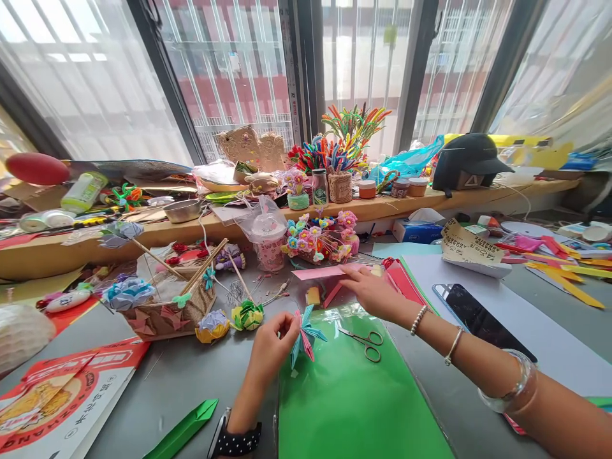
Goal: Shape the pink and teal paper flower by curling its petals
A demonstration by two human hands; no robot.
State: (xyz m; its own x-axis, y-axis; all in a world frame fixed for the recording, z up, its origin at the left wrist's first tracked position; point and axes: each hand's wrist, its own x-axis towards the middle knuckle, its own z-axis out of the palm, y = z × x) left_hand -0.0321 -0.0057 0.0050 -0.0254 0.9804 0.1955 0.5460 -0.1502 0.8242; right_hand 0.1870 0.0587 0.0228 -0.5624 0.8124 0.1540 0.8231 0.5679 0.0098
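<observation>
Clearly, from where I sit, the left hand [273, 338] pinches a pale-blue-and-pink flower of pleated paper [306, 335] between thumb and fingers, over the far edge of a glossy green sheet [354, 408]. The right hand [369, 285] has its fingertips on a flat pink paper strip [318, 273], farther out; I cannot tell whether it grips or merely rests. I judge that too firm a pinch could crush the pleats, and a hasty tug could crease the strip. Just nearer than the right hand, small silver metal scissors [364, 341] could snag a lowered wrist. Beyond the strip, multicoloured crocheted flowers [315, 239] and a pink-patterned plastic cup [270, 247] crowd the reach.
</observation>
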